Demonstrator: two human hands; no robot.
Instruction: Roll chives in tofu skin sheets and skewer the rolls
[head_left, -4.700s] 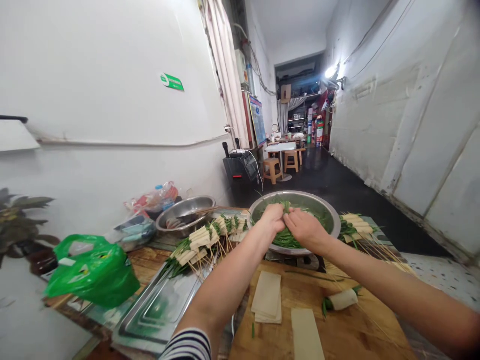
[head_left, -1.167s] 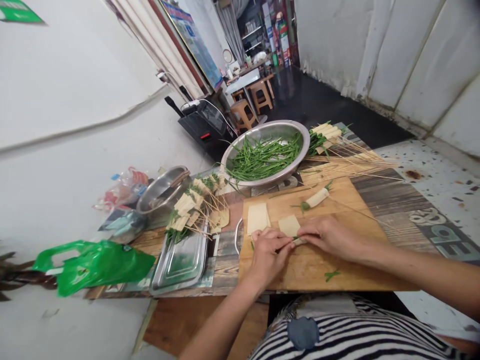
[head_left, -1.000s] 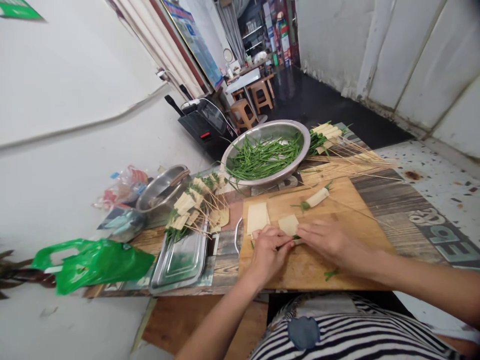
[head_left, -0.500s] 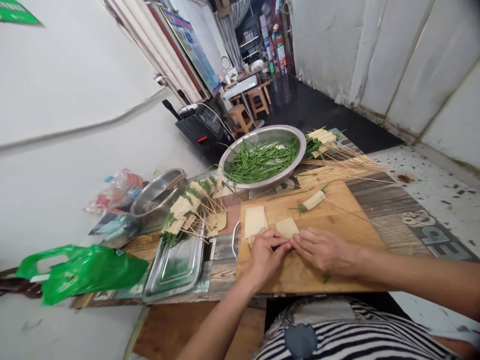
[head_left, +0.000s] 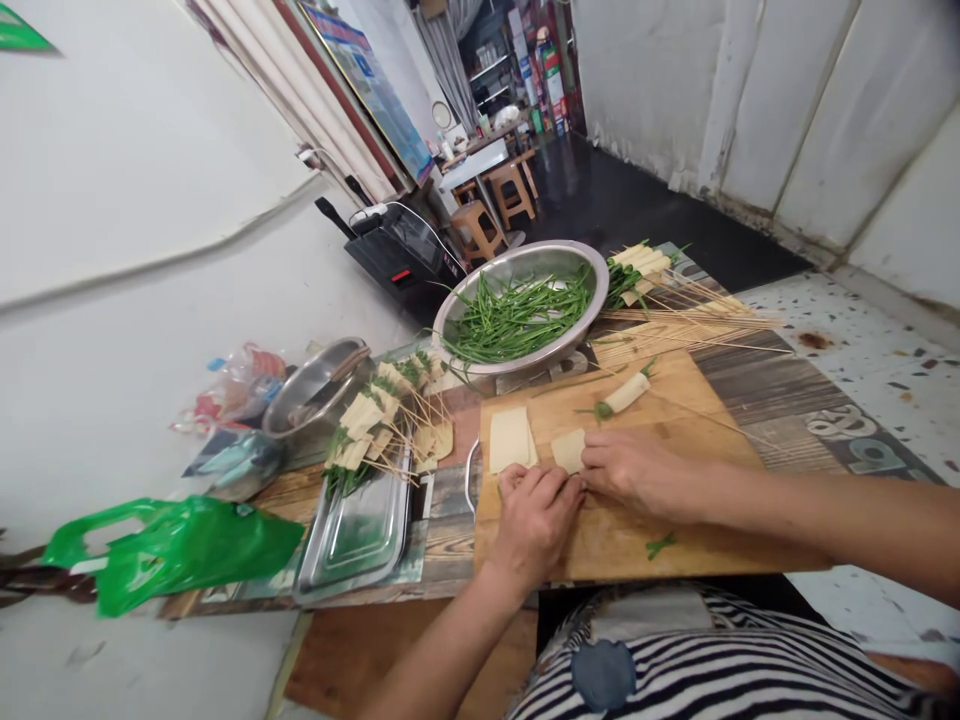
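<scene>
Near the front edge of the cutting board (head_left: 697, 540), the left hand (head_left: 534, 515) and right hand (head_left: 637, 472) meet fingertip to fingertip, fingers curled narrowly over a tofu-skin sheet (head_left: 568, 450) whose free end lies flat towards the board's middle; what the fingers pinch beneath is hidden. A spare sheet (head_left: 509, 439) and a finished roll (head_left: 626, 393) lie farther up the board, within reach; beyond its far edge stands the bowl of chives (head_left: 517, 312), with skewered rolls (head_left: 375, 425) stacked on the tray (head_left: 352, 540) to the left

The person wears a black-and-white striped top (head_left: 720, 665) bearing a blue-grey patch (head_left: 602, 675); forearms bare.
</scene>
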